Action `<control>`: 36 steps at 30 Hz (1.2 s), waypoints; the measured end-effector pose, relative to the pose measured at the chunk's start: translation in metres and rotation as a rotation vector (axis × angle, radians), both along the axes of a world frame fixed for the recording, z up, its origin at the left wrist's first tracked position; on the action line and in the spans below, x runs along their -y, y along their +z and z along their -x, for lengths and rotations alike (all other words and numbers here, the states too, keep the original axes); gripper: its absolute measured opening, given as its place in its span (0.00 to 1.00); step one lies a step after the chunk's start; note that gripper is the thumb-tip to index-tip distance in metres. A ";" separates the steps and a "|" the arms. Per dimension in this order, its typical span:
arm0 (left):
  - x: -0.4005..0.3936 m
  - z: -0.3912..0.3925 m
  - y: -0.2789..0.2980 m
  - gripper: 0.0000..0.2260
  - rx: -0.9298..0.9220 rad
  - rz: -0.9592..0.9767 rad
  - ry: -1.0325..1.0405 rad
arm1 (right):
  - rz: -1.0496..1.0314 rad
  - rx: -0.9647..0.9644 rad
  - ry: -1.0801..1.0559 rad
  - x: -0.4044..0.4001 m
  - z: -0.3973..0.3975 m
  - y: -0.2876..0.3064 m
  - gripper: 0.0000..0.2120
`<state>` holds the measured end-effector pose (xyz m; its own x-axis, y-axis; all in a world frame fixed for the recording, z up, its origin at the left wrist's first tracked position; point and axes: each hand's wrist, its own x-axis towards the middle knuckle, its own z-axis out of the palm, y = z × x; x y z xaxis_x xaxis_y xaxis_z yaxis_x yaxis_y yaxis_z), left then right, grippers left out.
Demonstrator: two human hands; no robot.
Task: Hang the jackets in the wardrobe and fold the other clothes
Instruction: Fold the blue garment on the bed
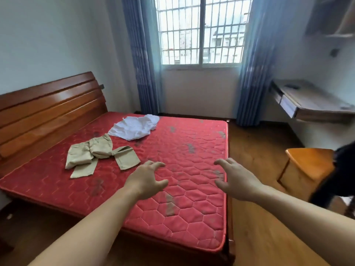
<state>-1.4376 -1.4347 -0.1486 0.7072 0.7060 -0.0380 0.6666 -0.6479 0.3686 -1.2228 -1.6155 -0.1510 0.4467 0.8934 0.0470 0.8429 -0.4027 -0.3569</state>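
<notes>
A: Biggest thing first: the red quilted hexagon-stitched mattress [192, 169] on its wooden bed fills the middle, headboard off at nine o'clock.

B: And the clothes on it?

A: A crumpled white cotton shirt [134, 128] lies at twelve o'clock on the mattress, and the beige khaki trousers [99, 153], legs splayed and twisted, lie at ten o'clock, just beside it. A dark garment [338, 175], maybe a jacket, hangs blurred at three o'clock beside an orange wooden chair [311, 166].

B: Hands?

A: Both arms reach forward over the mattress, palms down. The left hand [148, 181] hovers with fingers [156, 165] loosely hooked, grasping nothing; the right hand [236, 181] mirrors it, fingers [222, 162] released and spread, holding nothing either. Neither touches cloth.

B: So what makes the next step go well?

A: My read: folding hasn't started. I'd swing toward ten o'clock, take the trousers at the waistband with both hands, shake the legs straight, lay them flat on bare mattress, then fold. Grabbing mid-leg would likely keep the twist in.
</notes>
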 end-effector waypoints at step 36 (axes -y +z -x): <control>0.322 -0.767 -0.003 0.24 0.136 0.095 -0.906 | 0.030 -0.033 -1.006 0.394 -0.551 0.013 0.26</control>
